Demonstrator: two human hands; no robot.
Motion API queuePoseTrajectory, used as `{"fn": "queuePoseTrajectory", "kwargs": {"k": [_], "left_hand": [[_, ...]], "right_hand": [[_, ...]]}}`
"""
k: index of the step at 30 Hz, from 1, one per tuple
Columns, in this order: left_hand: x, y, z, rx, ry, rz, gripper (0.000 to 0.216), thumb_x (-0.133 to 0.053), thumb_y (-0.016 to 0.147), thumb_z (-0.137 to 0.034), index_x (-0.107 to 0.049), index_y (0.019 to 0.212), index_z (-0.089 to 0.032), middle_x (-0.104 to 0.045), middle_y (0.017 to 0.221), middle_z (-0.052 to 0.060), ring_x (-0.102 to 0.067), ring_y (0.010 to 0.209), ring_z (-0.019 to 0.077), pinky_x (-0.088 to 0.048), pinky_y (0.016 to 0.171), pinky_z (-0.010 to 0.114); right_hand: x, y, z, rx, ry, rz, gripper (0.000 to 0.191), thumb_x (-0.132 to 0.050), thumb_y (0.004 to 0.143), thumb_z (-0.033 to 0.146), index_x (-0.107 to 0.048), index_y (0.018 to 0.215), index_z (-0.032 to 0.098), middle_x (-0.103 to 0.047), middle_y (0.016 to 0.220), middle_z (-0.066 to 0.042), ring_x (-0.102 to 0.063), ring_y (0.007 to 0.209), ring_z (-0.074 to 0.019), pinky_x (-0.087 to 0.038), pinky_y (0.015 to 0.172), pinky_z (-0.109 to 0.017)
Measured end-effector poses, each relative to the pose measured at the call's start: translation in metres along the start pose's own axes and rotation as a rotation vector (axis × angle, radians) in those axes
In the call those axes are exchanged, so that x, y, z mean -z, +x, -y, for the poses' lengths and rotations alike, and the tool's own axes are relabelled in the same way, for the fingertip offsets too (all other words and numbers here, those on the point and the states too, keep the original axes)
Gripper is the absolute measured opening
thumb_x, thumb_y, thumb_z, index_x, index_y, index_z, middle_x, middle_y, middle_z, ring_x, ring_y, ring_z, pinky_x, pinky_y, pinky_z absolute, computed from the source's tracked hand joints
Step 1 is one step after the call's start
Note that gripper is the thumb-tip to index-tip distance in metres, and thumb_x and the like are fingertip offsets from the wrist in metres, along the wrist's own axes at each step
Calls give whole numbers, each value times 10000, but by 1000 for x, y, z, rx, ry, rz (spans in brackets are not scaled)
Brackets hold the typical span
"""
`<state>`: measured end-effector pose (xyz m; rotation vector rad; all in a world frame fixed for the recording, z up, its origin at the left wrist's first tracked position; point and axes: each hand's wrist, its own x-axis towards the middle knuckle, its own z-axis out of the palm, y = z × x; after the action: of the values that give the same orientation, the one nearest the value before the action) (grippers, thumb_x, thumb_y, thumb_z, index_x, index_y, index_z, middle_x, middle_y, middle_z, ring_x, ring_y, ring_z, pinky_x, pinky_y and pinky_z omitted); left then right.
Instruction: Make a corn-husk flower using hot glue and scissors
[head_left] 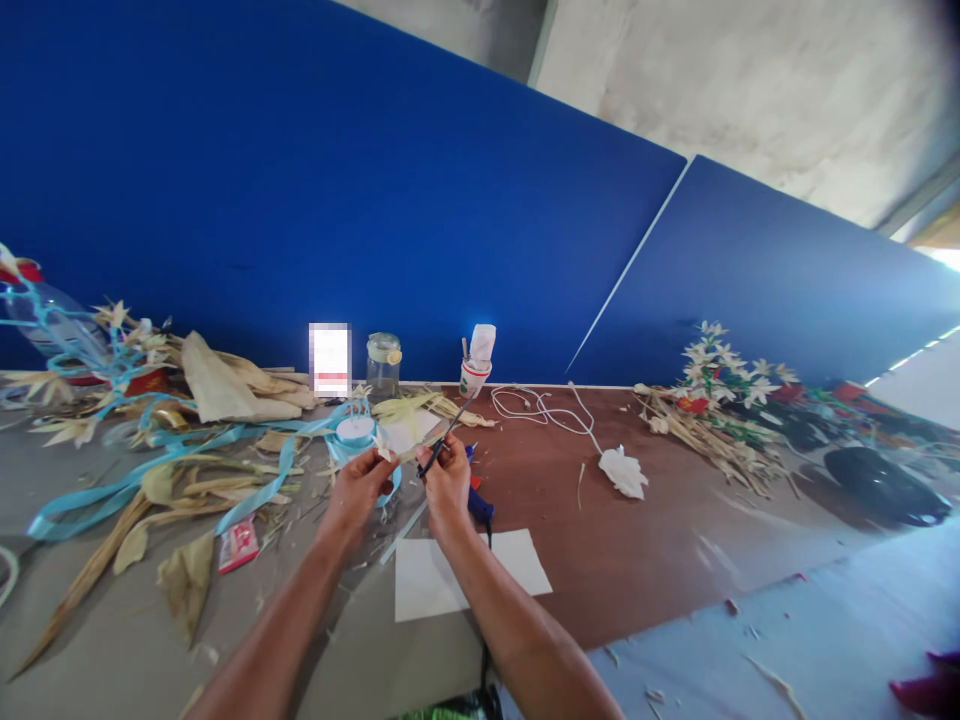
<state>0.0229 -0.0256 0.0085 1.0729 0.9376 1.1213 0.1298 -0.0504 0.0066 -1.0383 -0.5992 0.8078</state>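
My left hand (364, 488) is closed, pinching a small pale piece of dried husk (384, 446) between thumb and fingertips. Just beside it, my right hand (448, 478) is wrapped round dark-handled scissors (430, 463), whose blades point up and away to the right. A thin pale strip seems to run between the hands; its far end is hidden by the right fingers. Behind the hands lie a white sheet and yellowish husk strips (409, 405). Under my right wrist rests a blue glue gun (481, 505), partly covered. A light-blue container (355, 432) stands behind my left hand.
White paper (517, 562) lies under my right forearm. Dried husks (232, 385) and blue ribbon (112, 500) spread over the left side. A glass jar (383, 367) and a white cup (475, 377) stand by the blue partition. White cable (540, 412) and white flowers (716, 360) are to the right.
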Motion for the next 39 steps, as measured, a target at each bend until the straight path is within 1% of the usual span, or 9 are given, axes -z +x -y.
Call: {"fn": "queuePoseTrajectory", "kwargs": {"k": [4,8,10,15,19,22,25,31,39], "left_hand": [[3,1,-4,38,-133,-116,327,-776,541,-410,-566,598,-165,-440,522,-76,-367,459,53,-349,479,195],[8,2,-13,66,-196,-193,349,-796,506,-389,-565,630,-159,-486,548,-72,-390,463,44,-373,493,190],[11,2,-18,66,-228,-210,349,-794,505,-380,-555,632,-161,-472,531,-79,-388,460,43,-380,495,189],[18,3,-27,19,-294,-268,336,-774,529,-356,-494,576,-175,-370,463,-102,-329,435,38,-370,476,178],[23,5,-27,-18,-291,-318,316,-759,542,-349,-499,580,-175,-373,463,-98,-335,434,39,-371,474,177],[23,6,-26,-19,-231,-304,311,-751,537,-356,-501,570,-175,-382,469,-96,-353,432,41,-374,477,182],[21,6,-23,-29,-149,-268,313,-742,531,-372,-501,549,-174,-416,495,-84,-375,439,49,-363,468,192],[21,7,-18,-23,-81,-192,305,-731,549,-379,-499,526,-183,-413,487,-77,-380,450,66,-357,473,206],[25,9,-15,10,-37,-171,292,-739,531,-402,-558,557,-174,-499,525,-52,-417,457,76,-356,480,216]], "right_hand": [[-1,-8,3,44,14,95,386,-684,627,287,-508,955,183,-566,692,39,-520,587,-94,-419,555,-213],[1,-20,9,16,-48,216,392,-699,621,278,-513,956,195,-534,677,49,-491,567,-89,-413,552,-216],[3,-25,12,4,-110,257,391,-704,623,273,-522,960,199,-536,693,40,-491,578,-97,-411,545,-219],[11,-27,14,-34,-289,409,367,-696,639,276,-561,968,182,-543,703,27,-507,594,-109,-422,566,-227],[16,-24,8,-40,-464,536,321,-662,678,275,-603,973,162,-565,707,11,-511,597,-114,-413,562,-222],[17,-23,5,-2,-573,614,264,-636,702,258,-629,946,158,-576,689,10,-509,607,-117,-400,553,-210],[16,-22,6,26,-630,624,235,-617,719,261,-647,928,158,-565,662,18,-483,587,-108,-377,526,-196],[15,-21,12,12,-586,606,197,-611,726,268,-676,886,174,-531,608,31,-438,536,-100,-344,488,-191],[18,-20,11,4,-560,617,187,-634,724,289,-698,859,178,-514,594,28,-410,530,-98,-322,472,-185]]}}
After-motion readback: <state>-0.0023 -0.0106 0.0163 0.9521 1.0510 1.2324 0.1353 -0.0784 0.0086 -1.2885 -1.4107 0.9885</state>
